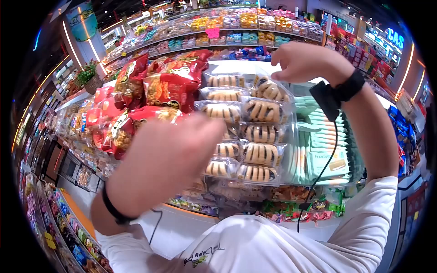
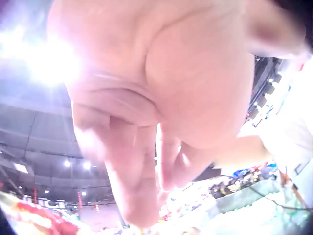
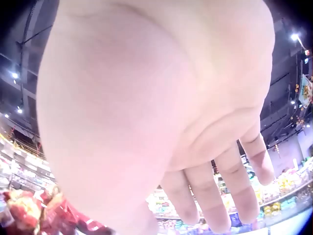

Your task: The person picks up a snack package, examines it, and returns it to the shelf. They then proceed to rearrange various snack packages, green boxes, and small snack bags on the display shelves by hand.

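My left hand [image 1: 166, 157] is held over the display, blurred, in front of the red snack bags and the near packs. In the left wrist view its fingers [image 2: 132, 181] extend loosely, with nothing between them. My right hand [image 1: 309, 63] hovers at the far right of the rows; its fingers [image 3: 210, 196] spread, relaxed and bare in the right wrist view. Striped pastries [image 1: 262, 111] in clear wrappers fill two columns in a clear tray. One wrapped pastry [image 1: 269, 88] at the far end sits askew, just below the right fingertips in the head view.
Red snack bags [image 1: 170, 88] pile up on the left. Pale green packets [image 1: 328, 159] stand in a clear bin on the right. Farther back, shelves [image 1: 227, 43] hold many packaged goods. A black cable [image 1: 330, 170] hangs from the right wrist's device.
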`<move>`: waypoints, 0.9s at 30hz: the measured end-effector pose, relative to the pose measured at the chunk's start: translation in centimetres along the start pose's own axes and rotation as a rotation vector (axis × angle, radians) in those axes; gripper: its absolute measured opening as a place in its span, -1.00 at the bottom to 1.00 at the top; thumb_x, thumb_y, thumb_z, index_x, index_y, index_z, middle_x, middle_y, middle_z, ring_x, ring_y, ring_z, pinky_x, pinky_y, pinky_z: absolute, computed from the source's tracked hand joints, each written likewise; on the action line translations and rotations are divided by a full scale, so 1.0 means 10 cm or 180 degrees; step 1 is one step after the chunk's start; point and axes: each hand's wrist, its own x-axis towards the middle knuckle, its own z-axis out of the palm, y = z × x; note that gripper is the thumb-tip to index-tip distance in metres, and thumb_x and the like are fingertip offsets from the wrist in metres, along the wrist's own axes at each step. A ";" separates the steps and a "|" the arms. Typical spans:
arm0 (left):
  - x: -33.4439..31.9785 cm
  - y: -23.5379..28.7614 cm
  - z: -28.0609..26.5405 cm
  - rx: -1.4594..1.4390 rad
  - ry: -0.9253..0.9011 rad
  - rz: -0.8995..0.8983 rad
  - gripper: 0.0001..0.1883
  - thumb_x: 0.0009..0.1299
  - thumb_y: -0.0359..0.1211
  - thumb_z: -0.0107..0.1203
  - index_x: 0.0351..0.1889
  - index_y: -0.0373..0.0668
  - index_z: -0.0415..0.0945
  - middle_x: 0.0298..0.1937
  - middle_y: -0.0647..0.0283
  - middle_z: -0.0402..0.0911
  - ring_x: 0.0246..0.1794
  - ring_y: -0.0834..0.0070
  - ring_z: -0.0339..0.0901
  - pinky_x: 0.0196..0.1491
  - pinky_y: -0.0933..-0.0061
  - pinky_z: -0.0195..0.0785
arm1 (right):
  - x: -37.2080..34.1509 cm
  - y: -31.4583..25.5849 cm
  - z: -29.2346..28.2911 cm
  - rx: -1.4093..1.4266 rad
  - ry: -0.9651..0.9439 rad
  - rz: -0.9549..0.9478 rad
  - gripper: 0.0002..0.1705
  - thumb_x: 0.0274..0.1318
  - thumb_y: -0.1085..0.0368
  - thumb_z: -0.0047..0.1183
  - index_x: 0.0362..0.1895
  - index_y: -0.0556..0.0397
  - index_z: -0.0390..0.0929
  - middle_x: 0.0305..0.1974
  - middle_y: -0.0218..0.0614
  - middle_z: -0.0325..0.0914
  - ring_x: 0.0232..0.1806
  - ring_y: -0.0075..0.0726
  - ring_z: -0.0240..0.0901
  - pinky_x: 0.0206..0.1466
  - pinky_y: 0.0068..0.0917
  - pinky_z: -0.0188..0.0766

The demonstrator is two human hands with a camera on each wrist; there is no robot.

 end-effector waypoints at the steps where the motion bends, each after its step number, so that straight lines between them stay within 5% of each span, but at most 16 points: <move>1: -0.10 0.15 0.09 -0.0114 -0.0008 0.0081 -0.94 0.45 -0.40 0.25 -0.17 -0.06 0.61 -0.45 0.24 0.63 -0.52 0.23 0.63 -0.47 0.22 0.47 | -0.05 0.02 0.08 -0.0013 -0.0096 0.0133 -0.31 0.32 -0.12 0.26 0.22 0.26 0.66 -0.05 0.05 0.78 0.00 0.09 0.74 0.07 -0.15 0.63; 3: -0.26 0.41 0.22 0.0080 -0.0530 0.0222 -0.86 0.51 -0.22 0.28 -0.17 -0.02 0.58 -0.54 0.35 0.56 -0.63 0.35 0.58 -0.59 0.24 0.33 | -0.08 0.08 0.28 -0.0091 -0.0172 0.0262 -0.18 0.23 -0.22 0.32 0.27 0.25 0.61 -0.02 0.06 0.75 0.06 0.12 0.71 0.13 -0.12 0.60; 7: -0.34 0.69 0.32 -0.0509 -0.0490 0.0265 -0.76 0.42 -0.13 0.39 -0.14 -0.03 0.67 -0.57 0.37 0.55 -0.64 0.38 0.56 -0.60 0.30 0.27 | -0.07 0.05 0.46 0.0190 -0.0320 0.0231 -0.19 0.15 -0.20 0.38 0.19 0.25 0.60 -0.02 0.10 0.74 0.04 0.15 0.70 0.09 -0.11 0.60; 11: -0.47 0.64 0.92 -0.1752 0.0595 0.0405 -0.78 0.33 -0.18 0.47 -0.18 -0.05 0.76 -0.58 0.35 0.58 -0.63 0.39 0.55 -0.56 0.32 0.28 | 0.02 0.19 0.70 0.0913 0.0137 0.0039 -0.22 0.12 -0.11 0.44 0.20 0.26 0.57 -0.06 0.10 0.74 -0.01 0.15 0.71 0.07 -0.12 0.59; 15: -0.83 0.69 1.38 -0.2491 0.1223 -0.0724 -0.88 0.29 -0.38 0.45 -0.30 -0.19 0.76 -0.52 0.23 0.67 -0.58 0.37 0.56 -0.46 0.41 0.30 | 0.05 0.28 0.76 0.1079 0.0129 -0.0171 -0.25 0.12 0.00 0.44 0.29 0.15 0.55 -0.05 0.05 0.74 0.02 0.07 0.70 0.08 -0.15 0.58; 18: -0.98 0.85 1.55 -0.2994 0.1192 -0.1100 -0.95 0.35 -0.47 0.39 -0.28 -0.23 0.75 -0.50 0.24 0.66 -0.57 0.45 0.55 -0.42 0.44 0.38 | 0.00 0.22 0.49 0.1042 0.0103 -0.0194 -0.24 0.18 0.04 0.41 0.38 0.12 0.52 -0.05 -0.05 0.73 -0.02 -0.03 0.70 0.05 -0.20 0.57; 25: -1.12 1.05 1.66 -0.3439 0.0912 -0.0911 -0.94 0.37 -0.46 0.40 -0.28 -0.24 0.74 -0.43 0.22 0.72 -0.52 0.47 0.61 -0.42 0.48 0.43 | 0.11 0.36 0.34 0.1130 -0.0221 -0.0363 -0.17 0.17 0.01 0.47 0.44 0.07 0.48 0.06 -0.04 0.75 0.10 -0.11 0.68 0.15 -0.17 0.55; 27: -1.18 1.06 1.69 -0.3487 0.0734 -0.1051 -0.94 0.38 -0.45 0.39 -0.27 -0.24 0.75 -0.42 0.23 0.73 -0.51 0.47 0.62 -0.40 0.48 0.44 | 0.15 0.49 0.31 0.1383 -0.0165 -0.0588 -0.26 0.30 0.19 0.39 0.50 -0.03 0.41 0.08 -0.12 0.72 0.00 -0.26 0.65 0.13 -0.22 0.59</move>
